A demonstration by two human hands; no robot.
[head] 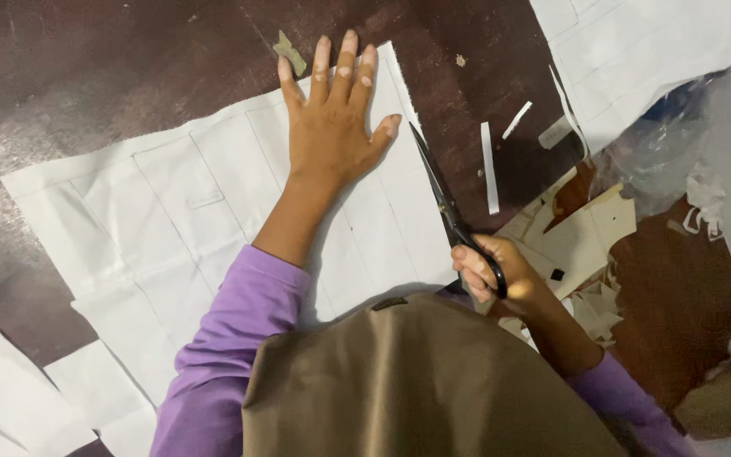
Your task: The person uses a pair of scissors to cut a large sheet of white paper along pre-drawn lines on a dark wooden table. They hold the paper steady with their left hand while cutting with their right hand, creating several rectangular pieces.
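My left hand [332, 118] lies flat with fingers spread on a large white sheet of fabric or paper [171, 211] marked with drawn lines, pressing its upper right part onto a dark brown surface. My right hand [492, 275] grips black scissors [443, 199] by the handles. The blades point up along the sheet's right edge, just right of my left thumb. Purple sleeves cover both arms, and a tan cloth [408, 381] hides the sheet's lower edge.
Narrow white cut strips [489, 165] lie right of the scissors. Another white marked sheet [636, 51] sits at the top right, with clear plastic [662, 152] and cream scraps [585, 237] below it. More white pieces [10, 398] lie at the lower left. A small greenish scrap [291, 52] rests near my fingertips.
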